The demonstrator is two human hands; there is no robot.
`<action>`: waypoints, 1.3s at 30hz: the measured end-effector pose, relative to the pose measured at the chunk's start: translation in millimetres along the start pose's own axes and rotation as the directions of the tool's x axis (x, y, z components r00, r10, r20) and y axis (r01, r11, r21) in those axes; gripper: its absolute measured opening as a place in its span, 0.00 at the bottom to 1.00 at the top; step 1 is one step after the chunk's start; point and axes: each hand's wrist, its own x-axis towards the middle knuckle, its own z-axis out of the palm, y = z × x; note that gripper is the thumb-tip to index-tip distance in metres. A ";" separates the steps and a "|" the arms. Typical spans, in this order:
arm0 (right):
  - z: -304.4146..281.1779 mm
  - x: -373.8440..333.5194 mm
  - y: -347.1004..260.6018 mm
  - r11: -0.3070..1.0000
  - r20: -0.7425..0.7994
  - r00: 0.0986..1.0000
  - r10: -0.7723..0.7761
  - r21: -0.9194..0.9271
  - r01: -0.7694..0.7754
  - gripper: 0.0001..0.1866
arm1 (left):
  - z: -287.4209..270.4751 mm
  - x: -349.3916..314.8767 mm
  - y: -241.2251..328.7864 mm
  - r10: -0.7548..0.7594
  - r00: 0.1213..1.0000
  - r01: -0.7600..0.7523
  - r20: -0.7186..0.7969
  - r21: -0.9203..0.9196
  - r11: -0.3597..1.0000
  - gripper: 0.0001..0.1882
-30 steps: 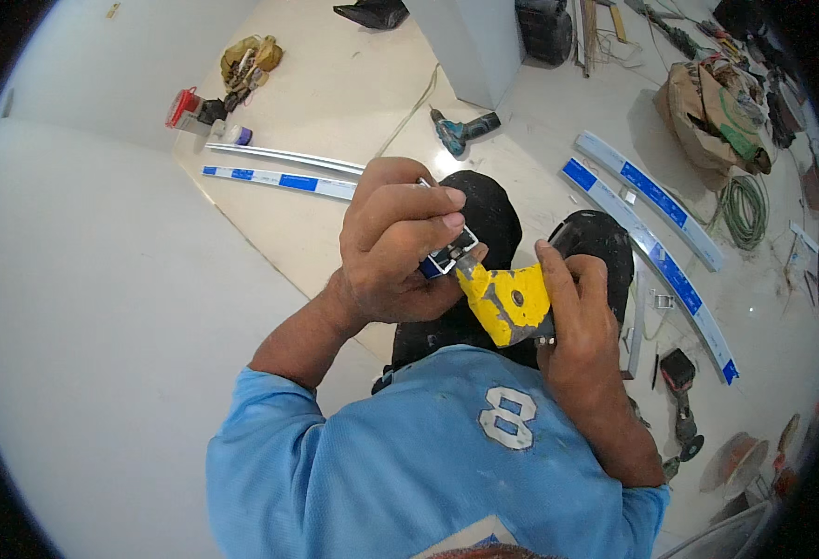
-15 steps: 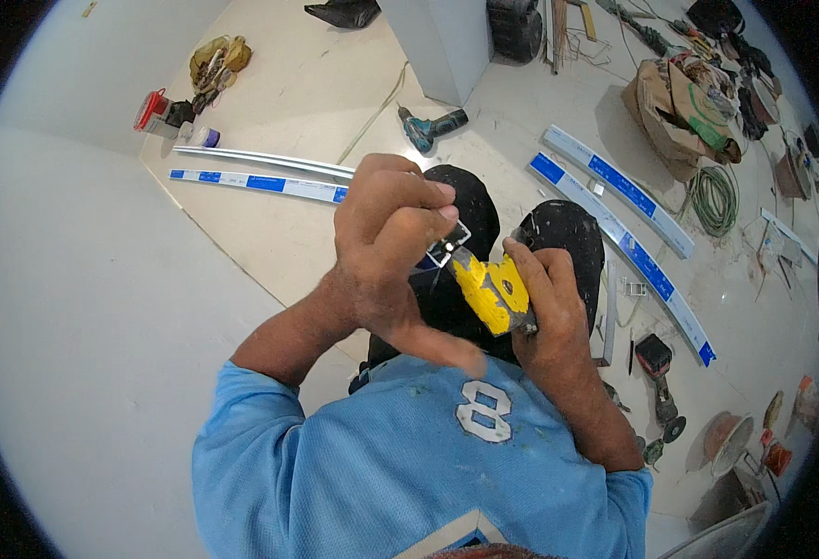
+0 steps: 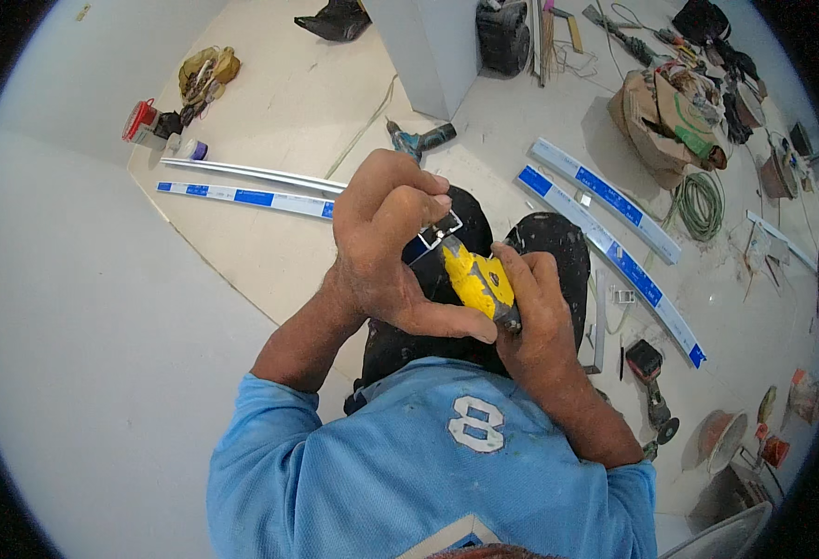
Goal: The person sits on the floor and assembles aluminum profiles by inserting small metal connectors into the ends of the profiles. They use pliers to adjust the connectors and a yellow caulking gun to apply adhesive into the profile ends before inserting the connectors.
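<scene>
Glossy pale floor [image 3: 270, 102] beneath chipped yellow tool [image 3: 477, 279] in right grip [image 3: 541, 312].

A scuffed yellow tape measure [image 3: 476, 279] is held tilted at an open-ended metal channel [image 3: 431, 237].

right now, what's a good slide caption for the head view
Left hand holding a metal channel piece, right hand holding a worn yellow tool at its end, above dark trousers.

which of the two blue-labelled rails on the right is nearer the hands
The longer rail, on the pair's lower left; the shorter one lies farther off, nearer the brown bag.
</scene>
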 end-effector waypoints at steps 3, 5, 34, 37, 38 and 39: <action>0.8 1.4 -7.5 1.000 -0.056 0.998 0.017 -0.021 -0.018 0.39 | 1.0 3.9 -6.1 -0.007 0.999 0.006 -0.031 -0.031 0.999 0.56; 2.2 -1.0 -6.8 0.999 -0.072 0.997 0.016 -0.033 -0.018 0.39 | 9.7 -0.3 -7.1 -0.051 0.993 0.037 -0.110 -0.126 0.991 0.57; 19.2 0.6 0.1 0.961 0.012 0.997 -0.080 -0.263 0.080 0.43 | -8.7 -16.6 31.3 -0.804 0.592 0.757 -0.053 -0.305 0.577 0.31; 23.0 -0.1 -1.7 0.969 -0.015 0.999 -0.044 -0.246 0.038 0.44 | -7.2 -17.4 32.5 -0.818 0.573 0.761 -0.051 -0.336 0.554 0.31; 22.0 -0.3 -4.1 0.968 -0.010 0.999 -0.037 -0.248 0.034 0.44 | -5.2 -18.8 29.5 -0.802 0.594 0.741 -0.055 -0.350 0.573 0.31; 21.3 -0.6 -5.4 0.968 -0.006 1.000 -0.031 -0.250 0.029 0.44 | -2.4 -21.3 23.4 -0.786 0.615 0.720 -0.060 -0.364 0.591 0.31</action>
